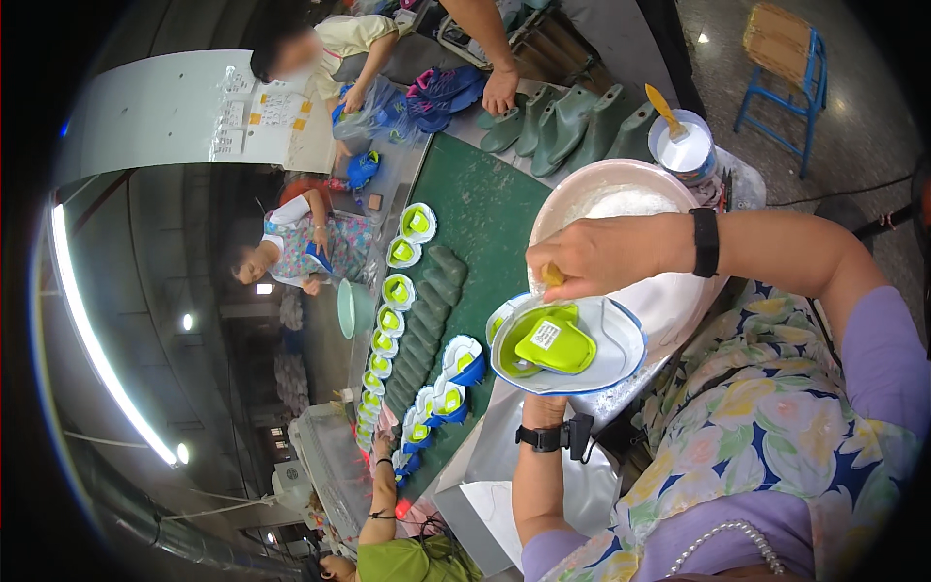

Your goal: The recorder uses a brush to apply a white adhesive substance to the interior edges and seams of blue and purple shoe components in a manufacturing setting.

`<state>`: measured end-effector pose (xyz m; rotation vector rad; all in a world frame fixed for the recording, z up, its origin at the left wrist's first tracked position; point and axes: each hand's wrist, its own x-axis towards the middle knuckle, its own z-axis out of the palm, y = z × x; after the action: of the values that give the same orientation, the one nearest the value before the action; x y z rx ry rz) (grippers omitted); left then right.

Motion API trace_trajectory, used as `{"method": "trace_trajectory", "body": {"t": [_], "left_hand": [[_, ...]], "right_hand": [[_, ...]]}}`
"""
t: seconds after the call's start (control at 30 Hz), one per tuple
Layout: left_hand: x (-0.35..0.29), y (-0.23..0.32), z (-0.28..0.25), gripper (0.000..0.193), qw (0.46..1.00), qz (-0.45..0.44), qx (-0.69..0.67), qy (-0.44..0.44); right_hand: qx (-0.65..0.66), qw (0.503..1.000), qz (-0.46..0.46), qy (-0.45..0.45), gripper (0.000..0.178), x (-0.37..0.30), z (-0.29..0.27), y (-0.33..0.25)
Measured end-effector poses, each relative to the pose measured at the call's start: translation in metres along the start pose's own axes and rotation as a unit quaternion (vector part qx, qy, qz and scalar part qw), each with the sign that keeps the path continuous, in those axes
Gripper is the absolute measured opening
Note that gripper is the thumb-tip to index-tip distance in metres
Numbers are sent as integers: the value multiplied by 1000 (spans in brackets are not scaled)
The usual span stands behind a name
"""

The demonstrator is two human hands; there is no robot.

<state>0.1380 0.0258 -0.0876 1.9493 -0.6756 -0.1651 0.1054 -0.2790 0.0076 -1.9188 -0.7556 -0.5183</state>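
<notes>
My left hand is mostly hidden under a blue shoe upper and supports it from below, fingers out of sight. The upper has a pale grey-white inside, with a lime-green piece bearing a white label in its opening. Just above it, my right hand is closed around a yellow handle, which looks like a brush; its working end is hidden. Another white-lined upper shows partly behind the held one. Beyond my right hand stands a pink basin with white material in it.
A green work surface carries rows of white-and-lime uppers and dark green shoe lasts. More lasts stand at its far end. A white pot with a yellow brush sits beyond the basin. Several co-workers surround the table.
</notes>
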Motion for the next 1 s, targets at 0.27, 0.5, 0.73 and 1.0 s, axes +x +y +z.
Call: {"method": "trace_trajectory", "body": {"t": [0.27, 0.5, 0.73, 1.0], "left_hand": [[-9, -10, -30, 43, 994, 56, 96, 23], [-19, -30, -36, 43, 976, 101, 184, 56], [5, -52, -81, 42, 939, 108, 288, 156], [12, -159, -162, 20, 820, -244, -331, 399]], "right_hand": [[51, 997, 55, 7, 28, -3, -20, -9], [0, 993, 121, 1, 32, 8, -10, 1], [26, 960, 280, -2, 30, -6, -9, 8], [108, 926, 361, 14, 24, -19, -7, 8]]}}
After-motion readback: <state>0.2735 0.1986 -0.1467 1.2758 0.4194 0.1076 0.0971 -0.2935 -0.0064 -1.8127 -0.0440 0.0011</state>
